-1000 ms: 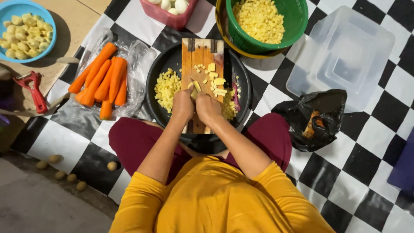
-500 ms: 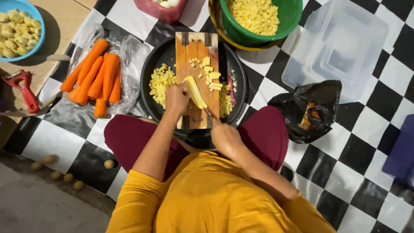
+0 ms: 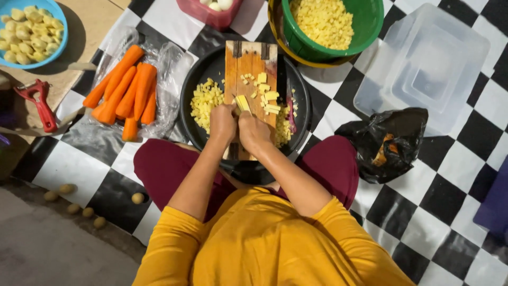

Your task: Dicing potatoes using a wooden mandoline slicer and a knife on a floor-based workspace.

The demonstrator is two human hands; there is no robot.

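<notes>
left hand [image 3: 222, 123]: clenched on potato piece [image 3: 242, 102], pinning it to wooden board [image 3: 253, 66]
right hand [image 3: 254, 131]: touching left at 3 o'clock; grip, cannot tell
board: across black pan [image 3: 209, 71]
diced potato [image 3: 205, 99]: pan, 9 o'clock of board
carrots [image 3: 127, 90]: 9 o'clock of pan

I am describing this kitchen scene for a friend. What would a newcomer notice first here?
First, the two hands, left hand and right hand, meet over a wooden cutting board laid across a black pan, with yellow diced pieces around them. To the left, bright orange carrots lie on clear plastic; above, a green bowl holds more yellow cubes.
</notes>
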